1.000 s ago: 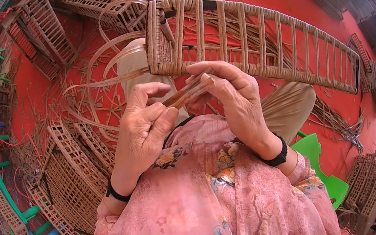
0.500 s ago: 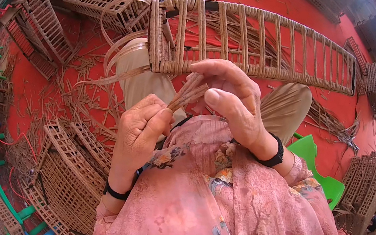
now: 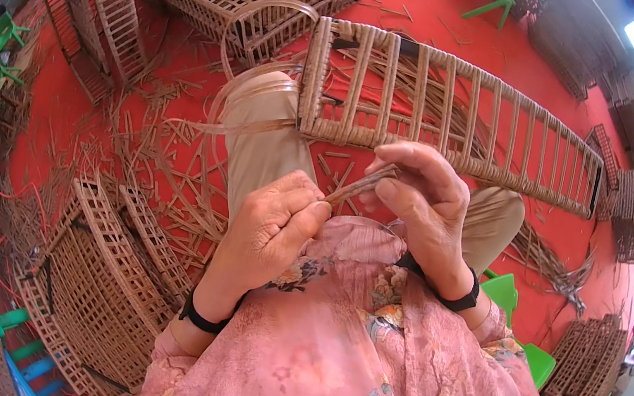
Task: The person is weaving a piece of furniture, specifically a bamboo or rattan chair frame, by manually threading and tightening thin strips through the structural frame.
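Left hand: the left hand (image 3: 279, 221) has its fingers closed on the lower end of a short strip bundle (image 3: 360, 188).
Right hand: the right hand (image 3: 427, 204) pinches the bundle's upper end between thumb and curved fingers.
Strip bundle: slants between both hands, above the lap and near the long woven frame (image 3: 314, 72).
Woven frame: lies across beyond the hands, its left end by the left knee (image 3: 259, 117).
Red floor (image 3: 477, 40): cut scraps (image 3: 178, 175) litter it left of the knees.
Lower left: a brown lattice basket (image 3: 100, 292).

2 hands (image 3: 272, 222) close together, pinching
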### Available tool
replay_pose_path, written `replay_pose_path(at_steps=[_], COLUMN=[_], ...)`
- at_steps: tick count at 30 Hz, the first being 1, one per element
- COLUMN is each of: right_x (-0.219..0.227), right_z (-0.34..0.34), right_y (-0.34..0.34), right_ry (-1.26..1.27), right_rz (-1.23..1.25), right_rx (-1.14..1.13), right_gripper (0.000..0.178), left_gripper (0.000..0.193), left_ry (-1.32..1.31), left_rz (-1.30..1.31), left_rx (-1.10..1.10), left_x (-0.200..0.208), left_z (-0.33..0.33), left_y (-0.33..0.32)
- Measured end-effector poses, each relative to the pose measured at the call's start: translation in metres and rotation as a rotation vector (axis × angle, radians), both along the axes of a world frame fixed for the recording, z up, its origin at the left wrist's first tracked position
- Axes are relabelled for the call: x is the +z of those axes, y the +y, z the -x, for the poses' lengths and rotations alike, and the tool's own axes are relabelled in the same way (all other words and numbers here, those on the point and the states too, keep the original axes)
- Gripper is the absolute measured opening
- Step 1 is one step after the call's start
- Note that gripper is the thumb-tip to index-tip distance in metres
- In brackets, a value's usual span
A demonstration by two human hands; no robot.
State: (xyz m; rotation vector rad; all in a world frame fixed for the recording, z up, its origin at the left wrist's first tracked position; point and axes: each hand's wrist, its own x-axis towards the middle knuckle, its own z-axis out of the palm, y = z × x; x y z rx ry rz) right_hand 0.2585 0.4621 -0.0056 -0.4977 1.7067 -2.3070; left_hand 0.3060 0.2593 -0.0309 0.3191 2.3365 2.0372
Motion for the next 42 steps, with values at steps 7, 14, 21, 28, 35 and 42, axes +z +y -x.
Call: replay_pose_path(at_steps=[7, 14, 21, 28, 35, 42], right_x=[-0.004, -0.012, -0.017, -0.019, -0.016, -0.023], right_z=[0.008, 0.013, 0.019, 0.023, 0.019, 0.021], right_y=[-0.005, -0.016, -0.031, -0.035, -0.041, -0.047], right_ry=[0.106, 0.167, 0.261, 0.393, 0.344, 0.355], right_rz=[-0.065, -0.254, -0.390, -0.493, -0.431, -0.529], right_rx=[0.003, -0.166, -0.230, -0.199, -0.197, -0.257], right_gripper=[0.021, 0.019, 0.019, 0.019, 0.024, 0.026], left_gripper=[0.018, 0.019, 0.014, 0.019, 0.014, 0.012], left_ry=[0.173, 0.085, -0.024, 0.221, 0.215, 0.258], left_rz=[-0.006, -0.036, -0.315, 0.070, 0.040, 0.067], left_rx=[0.048, 0.089, 0.299, 0.167, 0.230, 0.237], left_x=[-0.011, -0.017, -0.021, -0.034, -0.035, -0.035], left_z=[0.004, 0.002, 0.001, 0.014, 0.015, 0.016], left_y=[-0.004, -0.008, 0.001, -0.015, -0.022, -0.027])
